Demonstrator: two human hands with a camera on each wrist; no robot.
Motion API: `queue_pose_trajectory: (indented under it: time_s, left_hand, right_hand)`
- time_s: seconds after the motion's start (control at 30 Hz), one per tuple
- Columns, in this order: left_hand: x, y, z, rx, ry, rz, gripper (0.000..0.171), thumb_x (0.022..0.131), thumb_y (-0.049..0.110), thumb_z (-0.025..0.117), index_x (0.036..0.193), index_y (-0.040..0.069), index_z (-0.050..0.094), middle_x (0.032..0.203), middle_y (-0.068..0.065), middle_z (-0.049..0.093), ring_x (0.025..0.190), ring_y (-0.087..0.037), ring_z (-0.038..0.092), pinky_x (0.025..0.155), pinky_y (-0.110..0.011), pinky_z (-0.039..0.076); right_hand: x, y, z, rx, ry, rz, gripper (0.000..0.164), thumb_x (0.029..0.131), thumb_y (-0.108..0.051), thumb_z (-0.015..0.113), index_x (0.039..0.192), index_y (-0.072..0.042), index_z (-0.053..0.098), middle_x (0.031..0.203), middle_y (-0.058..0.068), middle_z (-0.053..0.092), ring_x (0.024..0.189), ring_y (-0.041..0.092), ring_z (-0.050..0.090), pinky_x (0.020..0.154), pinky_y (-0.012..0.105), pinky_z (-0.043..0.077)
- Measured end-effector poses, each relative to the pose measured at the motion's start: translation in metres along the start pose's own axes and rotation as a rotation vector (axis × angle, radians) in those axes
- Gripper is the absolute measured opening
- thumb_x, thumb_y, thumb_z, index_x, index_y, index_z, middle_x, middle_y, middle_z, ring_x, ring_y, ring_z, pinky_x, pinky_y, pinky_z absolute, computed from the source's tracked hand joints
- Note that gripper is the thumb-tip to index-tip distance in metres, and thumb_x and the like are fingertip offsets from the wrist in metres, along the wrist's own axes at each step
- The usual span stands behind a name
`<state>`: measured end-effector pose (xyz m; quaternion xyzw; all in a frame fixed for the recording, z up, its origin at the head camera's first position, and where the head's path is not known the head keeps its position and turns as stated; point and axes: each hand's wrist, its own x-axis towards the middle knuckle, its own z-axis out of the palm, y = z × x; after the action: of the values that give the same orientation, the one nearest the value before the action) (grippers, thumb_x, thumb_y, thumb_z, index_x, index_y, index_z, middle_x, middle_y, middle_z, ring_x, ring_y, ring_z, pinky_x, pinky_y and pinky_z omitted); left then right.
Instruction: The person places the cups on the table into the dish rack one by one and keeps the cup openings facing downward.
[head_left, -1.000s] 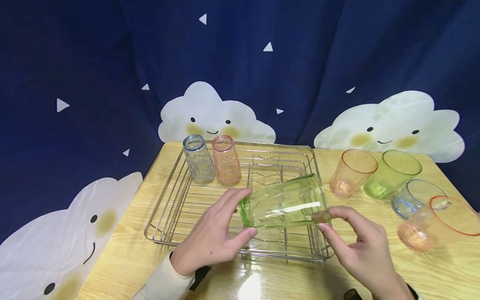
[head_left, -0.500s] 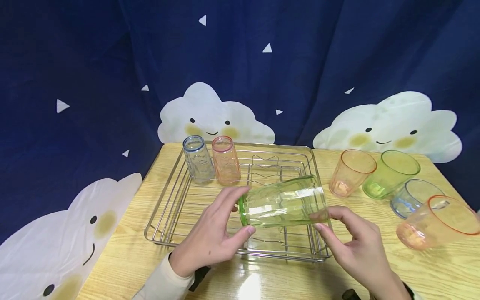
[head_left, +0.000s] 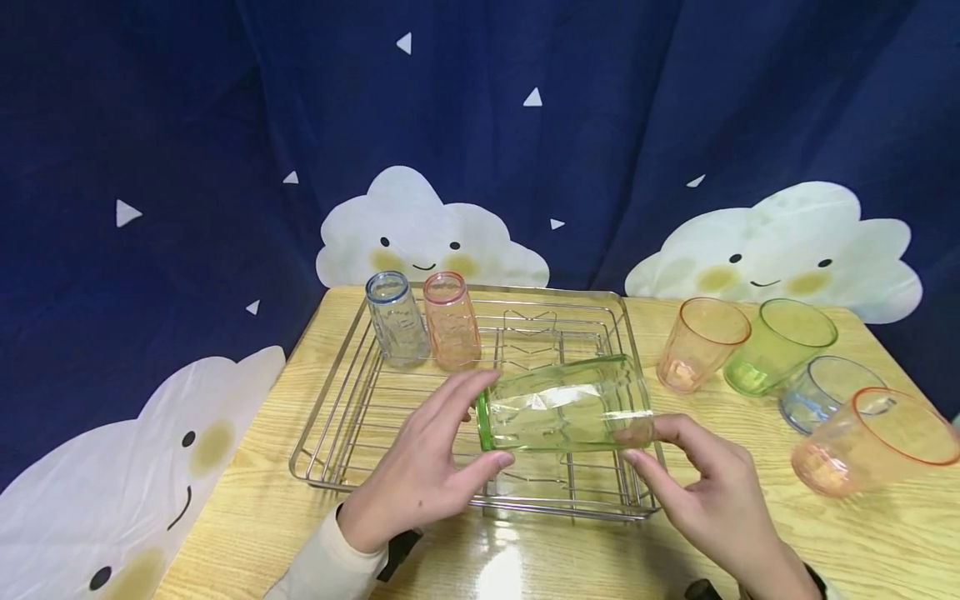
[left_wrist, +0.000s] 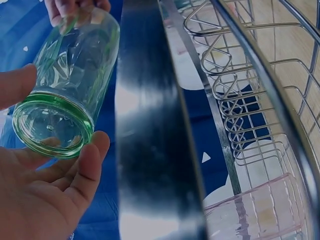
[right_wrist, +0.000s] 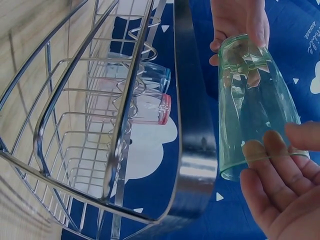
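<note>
A clear green glass lies sideways in the air above the wire dish rack, its thick base to the left and its wide mouth to the right, tilted slightly up. My left hand holds the base between thumb and fingers; the left wrist view shows the fingertips around the green base. At the mouth end my right hand pinches the rim, its thumb outside and fingertips seen through the glass wall. Inside the rack, at the back left, a blue-rimmed glass and a pink glass stand upside down.
On the wooden table to the right stand an orange glass, another green glass, a blue glass and a second orange glass, mouths up. A navy curtain with clouds hangs behind the table.
The green glass has turned a little about its long axis, its highlights shifting, and its mouth end has dipped slightly. My right hand has moved slightly left with it; both hands keep their hold.
</note>
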<state>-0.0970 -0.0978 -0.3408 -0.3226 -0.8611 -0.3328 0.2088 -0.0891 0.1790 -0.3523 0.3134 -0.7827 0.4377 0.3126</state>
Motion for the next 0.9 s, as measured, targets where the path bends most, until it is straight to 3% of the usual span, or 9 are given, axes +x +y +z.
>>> queue_pose_trajectory:
  time_s: [0.1,0.4,0.8,0.9]
  left_hand:
    - [0.000,0.000,-0.002,0.007,0.014,0.022,0.076,0.075,0.031,0.072,0.139,0.014,0.035,0.135,-0.004,0.047,0.123,-0.017,0.047,0.101,-0.034,0.043]
    - [0.003,-0.002,-0.012,0.014,0.026,0.027,0.074,0.074,0.029,0.073,0.137,0.013,0.038,0.133,-0.006,0.049,0.119,-0.017,0.050,0.096,-0.031,0.046]
    - [0.001,-0.003,-0.029,0.056,0.029,-0.013,0.073,0.073,0.027,0.074,0.136,0.013,0.040,0.132,-0.004,0.049,0.121,-0.018,0.049,0.103,-0.034,0.041]
    - [0.001,-0.005,-0.034,0.069,0.043,-0.009,0.073,0.073,0.027,0.074,0.136,0.012,0.041,0.132,-0.006,0.050,0.121,-0.019,0.049,0.103,-0.034,0.041]
  right_hand:
    - [0.000,0.001,0.000,-0.017,-0.009,-0.005,0.028,0.064,0.004,0.076,0.087,-0.007,0.066,0.081,0.000,0.070,0.087,0.000,0.064,0.084,0.008,0.045]
    - [0.002,0.000,0.000,-0.108,-0.043,0.008,0.035,0.066,-0.002,0.077,0.099,-0.009,0.066,0.089,0.000,0.069,0.093,-0.004,0.060,0.083,0.007,0.043]
    - [0.004,-0.004,0.000,-0.109,-0.069,0.029,0.040,0.065,0.004,0.075,0.101,-0.008,0.064,0.090,0.000,0.068,0.091,-0.002,0.060,0.082,0.008,0.043]
    - [0.005,-0.005,0.000,-0.092,-0.056,0.009,0.034,0.068,0.002,0.074,0.100,-0.006,0.065,0.089,0.002,0.068,0.092,-0.002,0.060,0.084,0.007,0.043]
